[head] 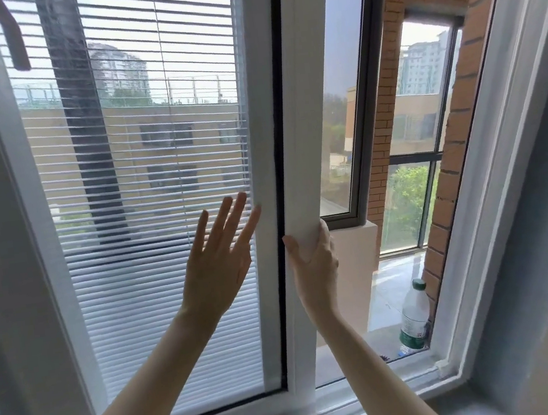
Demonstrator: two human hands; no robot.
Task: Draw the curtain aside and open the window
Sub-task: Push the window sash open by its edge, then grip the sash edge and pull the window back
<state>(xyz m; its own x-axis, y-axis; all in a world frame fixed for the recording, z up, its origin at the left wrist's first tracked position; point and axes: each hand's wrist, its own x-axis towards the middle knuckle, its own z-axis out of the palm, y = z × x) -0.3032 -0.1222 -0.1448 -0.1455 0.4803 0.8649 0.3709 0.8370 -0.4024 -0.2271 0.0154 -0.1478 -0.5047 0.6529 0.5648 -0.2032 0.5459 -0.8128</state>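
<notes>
The right hand [313,257] grips the free vertical edge of the white window sash [308,134], thumb on the near face beside the dark seal strip, fingers wrapped round the far side and hidden. Just left of that grip, the left hand [219,262] is spread wide and flat, fingers apart, against the glass pane with nothing in it; whether the palm truly touches the glass cannot be told. Behind that pane hang the slatted blinds [144,175], lowered, slats tilted open above the hand and packed closer below it. To the right of the grip the window stands open, a gap showing the ledge outside. Down and right of the gripping hand, a plastic bottle [414,317] with a green cap and green label stands upright on that ledge, against the outer frame [474,217]; its contents cannot be made out.
</notes>
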